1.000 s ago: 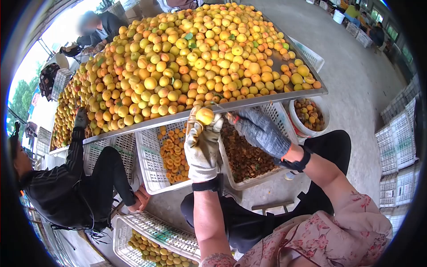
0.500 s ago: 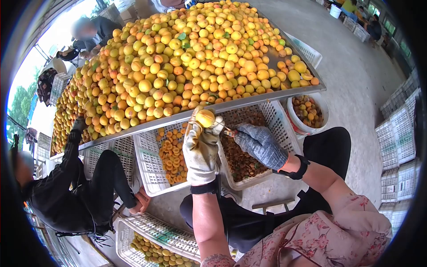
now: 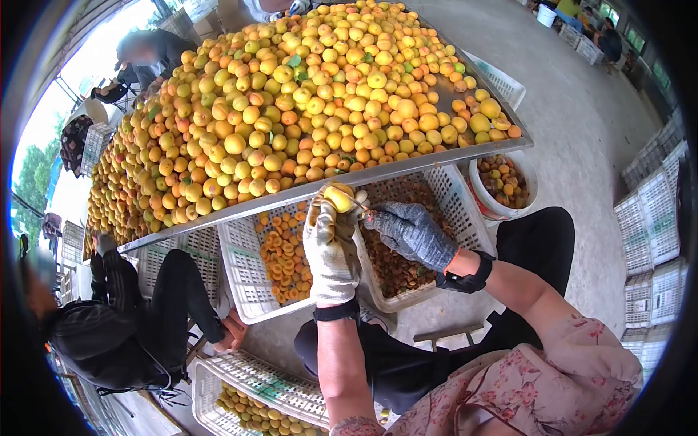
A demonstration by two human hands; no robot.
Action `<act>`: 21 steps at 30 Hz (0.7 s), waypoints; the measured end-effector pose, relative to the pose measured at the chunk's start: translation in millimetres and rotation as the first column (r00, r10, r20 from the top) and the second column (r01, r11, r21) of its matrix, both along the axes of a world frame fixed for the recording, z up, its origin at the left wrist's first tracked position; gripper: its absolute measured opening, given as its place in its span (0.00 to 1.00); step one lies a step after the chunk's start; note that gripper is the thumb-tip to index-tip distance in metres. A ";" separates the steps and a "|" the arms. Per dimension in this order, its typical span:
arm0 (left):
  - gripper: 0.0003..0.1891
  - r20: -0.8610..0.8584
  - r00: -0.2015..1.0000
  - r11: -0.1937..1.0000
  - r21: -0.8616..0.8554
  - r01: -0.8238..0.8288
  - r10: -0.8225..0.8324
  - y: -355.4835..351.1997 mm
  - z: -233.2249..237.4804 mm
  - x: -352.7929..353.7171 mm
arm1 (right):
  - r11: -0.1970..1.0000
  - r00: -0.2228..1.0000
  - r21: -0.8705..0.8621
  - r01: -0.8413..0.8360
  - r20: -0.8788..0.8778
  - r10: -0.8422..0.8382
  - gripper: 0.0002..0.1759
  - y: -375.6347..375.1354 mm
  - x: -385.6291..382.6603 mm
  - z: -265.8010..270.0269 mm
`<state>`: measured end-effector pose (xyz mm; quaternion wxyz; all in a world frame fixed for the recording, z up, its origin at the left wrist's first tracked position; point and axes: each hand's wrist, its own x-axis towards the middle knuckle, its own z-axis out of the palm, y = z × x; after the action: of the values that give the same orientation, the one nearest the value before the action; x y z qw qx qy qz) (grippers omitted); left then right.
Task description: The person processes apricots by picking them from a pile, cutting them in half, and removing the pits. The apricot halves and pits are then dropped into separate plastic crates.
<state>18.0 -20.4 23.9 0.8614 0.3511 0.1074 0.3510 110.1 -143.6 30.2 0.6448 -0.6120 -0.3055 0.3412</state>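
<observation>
Head cam: L hand [image 3: 331, 243] closed round fruit [image 3: 339, 197]; R hand [image 3: 413, 232] grips thin tool [image 3: 366, 212], tip at fruit. Table [image 3: 436, 160] w/ fruit pile [image 3: 291, 109] far; crate [image 3: 240, 280] w/ halves [image 3: 282, 254] nearer, L.

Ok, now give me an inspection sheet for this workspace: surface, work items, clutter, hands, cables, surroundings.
Surface: metal-edged table, mostly covered by a fruit pile.
Work items: one yellow fruit in hand; thin tool, tip at or near it.
Clutter: crate of halved fruit, crate of dark pieces and fruit bucket close by.
Hands: both gloved; left hand grips the fruit, right hand the tool.
Cables: nothing seen near the hands.
Surroundings: person in black seated left; stacked crates right.
</observation>
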 end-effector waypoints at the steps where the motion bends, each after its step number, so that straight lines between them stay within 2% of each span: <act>1: 0.18 -0.002 1.000 1.000 0.019 -0.002 0.002 -0.2 4.9 0.4 | 0.995 0.992 -0.086 -0.049 -0.118 0.039 0.12 0.0 -0.1 8.7; 3: 0.19 -0.050 0.999 1.000 0.021 -0.021 0.022 -4.8 18.3 0.1 | 0.998 0.996 -0.052 -0.025 -0.091 0.020 0.11 1.9 -3.3 20.0; 5: 0.21 -0.127 0.986 0.981 0.178 -0.081 0.105 -1.4 15.9 3.2 | 0.992 0.942 -0.102 -0.079 -0.333 0.041 0.12 6.2 -5.0 27.9; 7: 0.19 -0.056 0.986 0.985 0.092 -0.150 0.155 3.1 4.5 6.5 | 0.993 0.955 -0.104 -0.050 -0.295 0.018 0.12 20.4 -11.0 16.0; 8: 0.18 0.060 0.996 0.998 0.001 -0.060 0.060 6.5 -7.7 9.2 | 0.999 0.997 -0.016 0.044 0.058 -0.043 0.12 28.8 -12.3 -1.7; 9: 0.18 0.185 0.982 0.996 -0.076 0.043 -0.028 9.0 -18.2 11.1 | 0.989 0.908 0.103 0.103 0.397 -0.136 0.13 35.4 -13.6 -17.0; 10: 0.19 0.151 0.988 0.956 -0.290 0.036 0.008 6.1 -17.3 11.9 | 0.986 0.942 0.148 0.078 0.314 -0.121 0.13 41.4 -15.0 -20.5; 11: 0.19 0.155 0.988 0.957 -0.288 0.031 0.014 8.5 -16.7 12.0 | 0.986 0.941 0.150 0.071 0.317 -0.116 0.13 42.1 -14.8 -23.0; 13: 0.20 0.004 1.000 0.978 -0.209 -0.023 0.024 11.3 -16.6 13.7 | 0.993 0.985 0.097 0.068 0.150 -0.083 0.09 38.4 -13.4 -21.1; 14: 0.20 -0.016 0.998 0.996 -0.071 0.062 -0.064 17.6 -17.3 9.5 | 0.998 0.997 0.041 0.044 0.062 -0.046 0.09 35.3 -10.7 -15.8; 15: 0.20 -0.012 0.998 0.995 -0.068 0.068 -0.069 16.7 -17.0 10.4 | 0.998 0.996 0.044 0.049 0.066 -0.052 0.09 33.5 -10.2 -9.6; 17: 0.21 -0.128 0.989 0.997 -0.020 -0.076 0.073 10.7 -6.1 10.8 | 0.998 0.998 0.008 0.055 -0.012 -0.055 0.09 32.1 -11.7 -0.4; 18: 0.21 -0.086 0.982 0.980 0.125 -0.158 0.169 3.0 4.6 15.0 | 0.998 0.998 0.008 0.055 -0.015 -0.055 0.09 33.0 -11.9 -2.0; 20: 0.20 -0.050 0.989 0.981 0.142 -0.132 0.141 11.7 -21.0 16.7 | 0.998 0.977 0.045 0.054 0.206 -0.062 0.11 34.0 -12.6 -11.0; 21: 0.19 -0.008 0.994 0.981 0.160 -0.109 0.112 13.7 -36.2 16.0 | 0.998 0.978 0.034 0.050 0.203 -0.056 0.11 33.4 -14.8 -19.5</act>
<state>34.0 -6.7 -12.2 0.8089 0.4152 0.1057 0.4026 95.3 -110.2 10.7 0.6277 -0.6422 -0.3586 0.2549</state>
